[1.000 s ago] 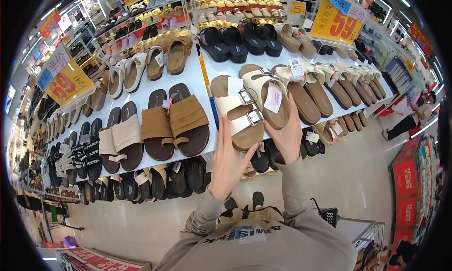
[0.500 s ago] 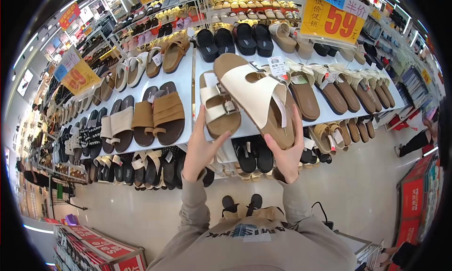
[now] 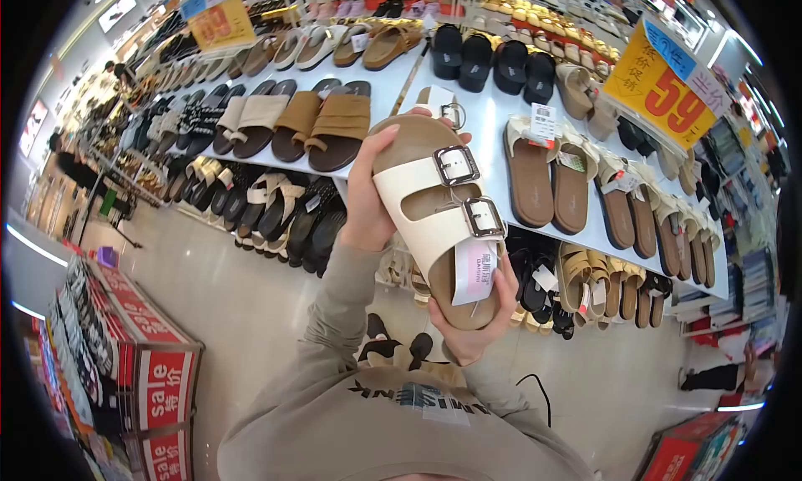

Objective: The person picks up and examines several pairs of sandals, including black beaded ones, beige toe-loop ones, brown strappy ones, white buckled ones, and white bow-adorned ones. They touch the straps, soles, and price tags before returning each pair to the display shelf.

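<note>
A white two-strap sandal [image 3: 418, 218] with dark buckles and a brown footbed is held tilted in front of me, sole side away. My left hand [image 3: 368, 201] is closed around its upper left side, thumb on the edge and fingertips showing beyond the far edge. My right hand [image 3: 478, 335] grips the lower end, beside a printed paper tag [image 3: 474, 272] hanging at the strap. A second white buckled sandal [image 3: 436, 99] shows behind the upper end, mostly hidden, close by the left fingertips.
Brown slides [image 3: 341, 129] and bow-strapped sandals [image 3: 535, 180] line the white display table [image 3: 493, 134], with more footwear on a shelf below. A yellow price sign [image 3: 664, 84] stands at right. Red sale bins [image 3: 163, 385] are at lower left. People are at both sides.
My view has shifted, and the sandal has turned so its buckles face me. My left hand has moved onto its upper end; the second sandal has gone behind it.
</note>
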A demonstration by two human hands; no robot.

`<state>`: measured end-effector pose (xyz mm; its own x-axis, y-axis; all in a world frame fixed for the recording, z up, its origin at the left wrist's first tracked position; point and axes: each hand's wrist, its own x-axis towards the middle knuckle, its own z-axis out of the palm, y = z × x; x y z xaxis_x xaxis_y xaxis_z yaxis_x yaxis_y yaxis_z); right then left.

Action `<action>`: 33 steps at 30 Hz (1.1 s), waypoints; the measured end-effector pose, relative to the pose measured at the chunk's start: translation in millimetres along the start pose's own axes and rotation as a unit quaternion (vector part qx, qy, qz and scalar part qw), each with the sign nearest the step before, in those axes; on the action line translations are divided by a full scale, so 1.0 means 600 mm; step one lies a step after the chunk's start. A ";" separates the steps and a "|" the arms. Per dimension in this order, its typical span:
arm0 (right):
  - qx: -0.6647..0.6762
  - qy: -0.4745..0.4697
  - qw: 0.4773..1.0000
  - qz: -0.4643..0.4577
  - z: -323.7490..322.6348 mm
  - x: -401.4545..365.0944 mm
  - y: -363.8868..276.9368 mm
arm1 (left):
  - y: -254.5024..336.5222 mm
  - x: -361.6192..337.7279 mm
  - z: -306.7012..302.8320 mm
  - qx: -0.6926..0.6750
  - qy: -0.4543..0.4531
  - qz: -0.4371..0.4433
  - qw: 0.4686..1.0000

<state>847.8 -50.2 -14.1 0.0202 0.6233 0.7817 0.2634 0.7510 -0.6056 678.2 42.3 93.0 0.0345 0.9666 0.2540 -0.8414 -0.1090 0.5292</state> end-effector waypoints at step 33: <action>0.073 0.006 0.994 0.078 -0.047 -0.028 -0.020 | -0.048 -0.025 0.015 -0.031 -0.010 -0.002 0.999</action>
<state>871.7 -76.0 -15.3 0.0618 0.7331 0.6773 0.1141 0.6689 -0.7345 706.7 28.8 81.1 0.0481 0.9618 0.2696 -0.8728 -0.0908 0.4796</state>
